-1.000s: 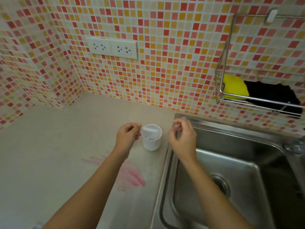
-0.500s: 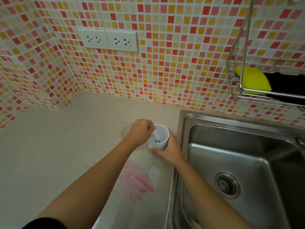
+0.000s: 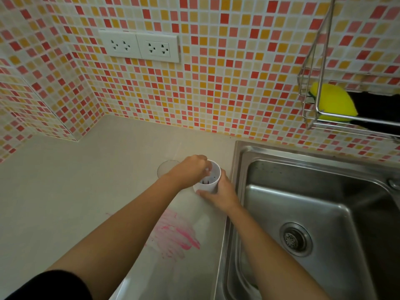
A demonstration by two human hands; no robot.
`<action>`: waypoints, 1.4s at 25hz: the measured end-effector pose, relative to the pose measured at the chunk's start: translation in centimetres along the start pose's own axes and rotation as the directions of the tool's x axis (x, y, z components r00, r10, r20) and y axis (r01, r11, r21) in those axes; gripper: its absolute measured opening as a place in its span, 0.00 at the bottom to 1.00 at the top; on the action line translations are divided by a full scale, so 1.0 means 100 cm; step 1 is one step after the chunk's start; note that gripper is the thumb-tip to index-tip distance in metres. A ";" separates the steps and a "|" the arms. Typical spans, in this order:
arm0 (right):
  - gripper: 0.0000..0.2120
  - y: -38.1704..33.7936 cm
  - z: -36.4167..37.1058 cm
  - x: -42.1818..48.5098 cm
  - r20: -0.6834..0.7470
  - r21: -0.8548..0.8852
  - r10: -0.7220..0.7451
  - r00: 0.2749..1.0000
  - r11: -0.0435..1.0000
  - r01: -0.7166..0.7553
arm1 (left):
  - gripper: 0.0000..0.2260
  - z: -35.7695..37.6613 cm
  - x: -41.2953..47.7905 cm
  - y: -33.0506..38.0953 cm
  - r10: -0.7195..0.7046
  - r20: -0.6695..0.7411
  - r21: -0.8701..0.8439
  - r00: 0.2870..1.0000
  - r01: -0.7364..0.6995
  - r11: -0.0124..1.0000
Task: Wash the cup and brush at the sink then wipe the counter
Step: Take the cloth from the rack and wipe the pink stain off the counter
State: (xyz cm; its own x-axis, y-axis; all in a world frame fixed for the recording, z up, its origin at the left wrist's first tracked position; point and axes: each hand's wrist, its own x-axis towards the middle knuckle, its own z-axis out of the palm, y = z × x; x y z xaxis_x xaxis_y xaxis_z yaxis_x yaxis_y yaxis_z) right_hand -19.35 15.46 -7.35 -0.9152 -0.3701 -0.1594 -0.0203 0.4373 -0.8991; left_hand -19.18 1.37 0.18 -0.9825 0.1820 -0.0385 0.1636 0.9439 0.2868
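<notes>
A small white cup [image 3: 208,185] stands on the beige counter [image 3: 86,191], just left of the sink's rim. My right hand [image 3: 220,192] wraps around its near right side. My left hand [image 3: 190,169] hovers over the cup's mouth, fingertips pinched on a thin white brush handle [image 3: 207,170] that sticks up inside. Dark bristles show at the cup's bottom. A round clear lid [image 3: 166,168] lies flat on the counter behind my left hand. A pink smear [image 3: 176,234] stains the counter in front of the cup.
The steel sink [image 3: 303,202] with its drain [image 3: 295,239] fills the right side. A wire rack [image 3: 313,100] on the tiled wall holds a yellow sponge [image 3: 333,102] and a black cloth [image 3: 376,105]. Wall sockets [image 3: 139,46] sit above the counter.
The lid has come off the cup and now lies on the counter to its left. My right hand has taken hold of the cup. My left fingers have dipped into its mouth.
</notes>
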 end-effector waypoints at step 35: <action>0.42 -0.091 -0.064 0.005 0.528 -0.788 -0.381 0.759 0.115 0.605 | 0.36 0.064 -0.054 -0.017 -0.399 0.044 -0.817 0.916 0.263 0.513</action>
State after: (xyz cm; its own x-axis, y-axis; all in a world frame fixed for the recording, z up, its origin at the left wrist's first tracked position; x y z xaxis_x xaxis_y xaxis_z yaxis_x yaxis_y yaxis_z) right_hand -22.17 16.58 3.37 -0.4746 -0.8802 0.0064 -0.8733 0.4718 0.1216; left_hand -13.63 0.56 -6.20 -0.9613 -0.1975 -0.1919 -0.2465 0.3069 0.9192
